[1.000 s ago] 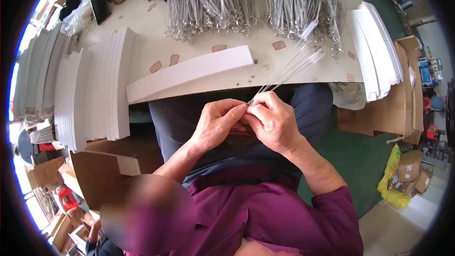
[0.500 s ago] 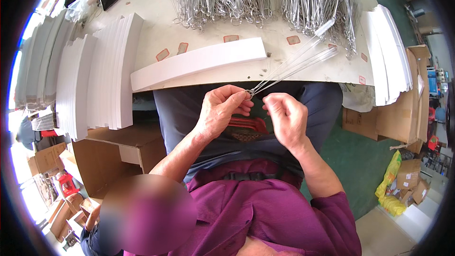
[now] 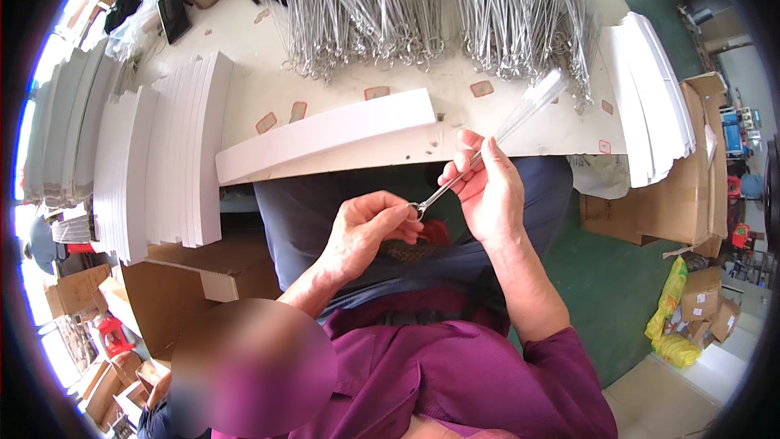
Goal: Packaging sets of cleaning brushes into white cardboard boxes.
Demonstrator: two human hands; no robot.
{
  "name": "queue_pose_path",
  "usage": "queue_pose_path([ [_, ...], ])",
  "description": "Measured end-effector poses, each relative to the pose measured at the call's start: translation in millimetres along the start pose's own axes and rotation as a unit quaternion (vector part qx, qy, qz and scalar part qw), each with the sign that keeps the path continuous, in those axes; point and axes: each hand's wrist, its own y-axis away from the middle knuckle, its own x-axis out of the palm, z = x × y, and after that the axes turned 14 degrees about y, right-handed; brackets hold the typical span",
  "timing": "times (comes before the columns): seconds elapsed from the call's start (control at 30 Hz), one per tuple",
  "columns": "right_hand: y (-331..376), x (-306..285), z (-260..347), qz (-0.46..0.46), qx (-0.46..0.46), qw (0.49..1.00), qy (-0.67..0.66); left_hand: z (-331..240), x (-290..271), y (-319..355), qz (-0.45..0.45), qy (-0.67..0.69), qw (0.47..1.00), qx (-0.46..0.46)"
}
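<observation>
Head view showed a pale worktable beyond the fingers, stacked with long white cardboard sleeves to their left and heaps of thin wire brushes farther out. One long white folded box lay just past the fingertips. Small reddish-bordered labels dotted the tabletop. The right hand pinched a clear-sleeved slender wire brush; the left hand closed its fingertips on the looped end.

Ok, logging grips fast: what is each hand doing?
Left hand: closed on the looped end of the thin wire brushes.
Right hand: closed around the same brushes, further up.
</observation>
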Motion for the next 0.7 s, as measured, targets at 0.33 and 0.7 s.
queue_pose_path([
  [0.33,8,7,-6,0.032,0.01,0.999,0.008,-23,-10,19,-0.076,-0.135,0.984,0.088],
  [0.7,19,12,3,0.054,-0.01,0.994,0.099,-33,-21,24,-0.073,-0.055,0.99,0.112],
])
